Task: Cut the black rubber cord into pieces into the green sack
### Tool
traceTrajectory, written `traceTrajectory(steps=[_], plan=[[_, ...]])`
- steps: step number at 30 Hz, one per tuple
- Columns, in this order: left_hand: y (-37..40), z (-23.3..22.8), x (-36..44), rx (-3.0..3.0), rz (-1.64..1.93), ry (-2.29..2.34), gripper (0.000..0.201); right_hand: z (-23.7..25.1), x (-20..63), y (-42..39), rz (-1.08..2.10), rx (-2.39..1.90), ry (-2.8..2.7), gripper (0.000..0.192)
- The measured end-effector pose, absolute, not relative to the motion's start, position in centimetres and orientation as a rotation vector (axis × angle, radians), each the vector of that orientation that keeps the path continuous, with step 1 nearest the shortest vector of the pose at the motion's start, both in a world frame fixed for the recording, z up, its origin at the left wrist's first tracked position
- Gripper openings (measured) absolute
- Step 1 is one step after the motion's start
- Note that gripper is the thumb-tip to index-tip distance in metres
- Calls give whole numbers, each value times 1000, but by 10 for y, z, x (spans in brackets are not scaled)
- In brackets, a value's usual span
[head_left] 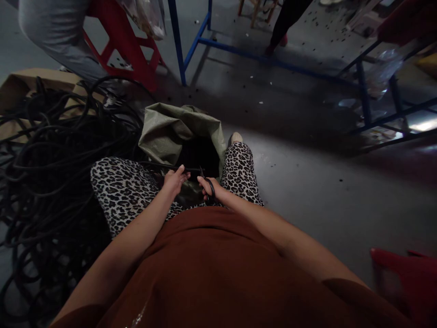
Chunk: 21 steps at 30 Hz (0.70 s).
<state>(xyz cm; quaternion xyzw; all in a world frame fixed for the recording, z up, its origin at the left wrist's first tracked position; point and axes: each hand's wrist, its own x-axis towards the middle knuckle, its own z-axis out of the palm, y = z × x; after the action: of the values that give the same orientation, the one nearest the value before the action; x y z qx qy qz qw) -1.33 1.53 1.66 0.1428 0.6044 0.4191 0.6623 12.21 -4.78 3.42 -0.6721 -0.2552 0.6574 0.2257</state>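
Observation:
My left hand (175, 180) is closed around a length of black cord (160, 165), thumb along the top. The cord crosses my knee from the left, and its end passes over the mouth of an olive-green woven sack (153, 130). Black-handled scissors (212, 187) are in my right hand (207, 186), their blades pointing up beside the cord's end. Whether the blades touch the cord I cannot tell. Between my knees the sack stands open, its inside too dark to make out. A big tangled heap of black cord (51, 150) lies to my left.
Behind the heap is a brown cardboard box (51, 75). A person in grey trousers (64, 36) sits by a red plastic stool (126, 41). A blue metal frame (239, 48) runs ahead, with another person's leg (288, 23) beyond it. Another red stool (406, 278) is at right.

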Motion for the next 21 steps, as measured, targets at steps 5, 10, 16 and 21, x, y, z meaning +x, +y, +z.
traceTrajectory(steps=[5,10,16,21], plan=[[18,12,-16,339,964,1371,26,32,125,-48,1792,-1914,-841,36],[20,9,-18,349,993,1374,24,30,126,-49,1763,-1923,-827,38],[22,11,-19,351,1008,1344,19,32,125,-54,1877,-1836,-689,45],[25,5,-20,290,1050,1321,25,32,123,-57,2010,-1767,-684,53]])
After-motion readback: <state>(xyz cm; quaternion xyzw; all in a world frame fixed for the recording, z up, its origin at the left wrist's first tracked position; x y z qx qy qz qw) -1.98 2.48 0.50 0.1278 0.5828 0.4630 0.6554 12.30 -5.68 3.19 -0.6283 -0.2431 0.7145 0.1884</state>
